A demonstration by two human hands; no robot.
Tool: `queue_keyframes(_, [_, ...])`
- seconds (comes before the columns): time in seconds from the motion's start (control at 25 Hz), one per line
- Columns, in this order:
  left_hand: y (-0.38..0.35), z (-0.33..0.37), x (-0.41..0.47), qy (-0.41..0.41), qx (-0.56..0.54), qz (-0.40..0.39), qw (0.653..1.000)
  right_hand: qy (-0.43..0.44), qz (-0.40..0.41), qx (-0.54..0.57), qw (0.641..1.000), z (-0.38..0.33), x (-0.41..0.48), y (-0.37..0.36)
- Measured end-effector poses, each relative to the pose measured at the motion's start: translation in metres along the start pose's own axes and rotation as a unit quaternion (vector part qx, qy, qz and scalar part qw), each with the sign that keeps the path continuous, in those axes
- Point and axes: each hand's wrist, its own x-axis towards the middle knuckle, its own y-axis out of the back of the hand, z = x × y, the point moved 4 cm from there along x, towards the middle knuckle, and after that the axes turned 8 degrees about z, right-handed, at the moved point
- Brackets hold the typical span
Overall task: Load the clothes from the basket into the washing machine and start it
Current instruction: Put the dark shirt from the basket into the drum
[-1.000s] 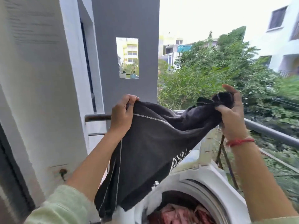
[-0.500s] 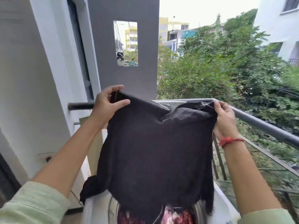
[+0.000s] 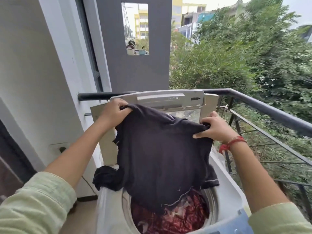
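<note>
Drum (image 3: 168,218): already holds red patterned clothes.
Dark shirt (image 3: 162,157): hangs above the drum, hem at the opening.
Left hand (image 3: 113,110), right hand (image 3: 214,129): each clenched on a shoulder.
Lid (image 3: 160,98): raised.
Left: dropping, closing, starting; basket unseen.

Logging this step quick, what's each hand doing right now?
Left hand: closed, holding one top corner of the dark shirt.
Right hand: closed, holding the shirt's other top corner, over the washing machine.
</note>
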Motion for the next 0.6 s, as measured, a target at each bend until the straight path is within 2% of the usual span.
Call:
queue_keyframes(0.08, [-0.005,0.016,-0.011,-0.001,-0.054,-0.060,0.997,0.010,-0.010,0.042,0.999,-0.020,-0.006,0.009])
queue_keyframes(0.2, [-0.024,0.056,-0.022,-0.089,0.000,-0.135,0.987,0.086,-0.044,0.245,0.965,-0.091,-0.017,-0.012])
queue_keyframes(0.28, [-0.033,0.069,-0.023,-0.131,0.048,-0.135,0.981,0.144,-0.065,0.205,0.966,-0.120,-0.020,-0.052])
queue_keyframes(0.32, [-0.032,0.068,-0.021,-0.140,0.064,-0.127,0.980,0.142,-0.054,0.170,0.974,-0.120,-0.019,-0.066])
queue_keyframes(0.4, [-0.025,0.048,-0.016,-0.111,0.072,-0.142,0.981,0.094,-0.002,0.127,0.987,-0.105,-0.010,-0.065])
queue_keyframes(0.48, [-0.021,0.019,-0.020,-0.042,0.068,-0.230,0.970,0.065,0.034,0.143,0.987,-0.084,0.001,-0.050])
queue_keyframes(0.52, [-0.027,0.003,-0.027,-0.013,0.088,-0.285,0.954,0.061,0.050,0.201,0.976,-0.079,0.003,-0.040])
queue_keyframes(0.6, [-0.052,-0.033,-0.050,0.030,0.129,-0.346,0.929,0.065,0.082,0.358,0.928,-0.082,0.001,-0.018])
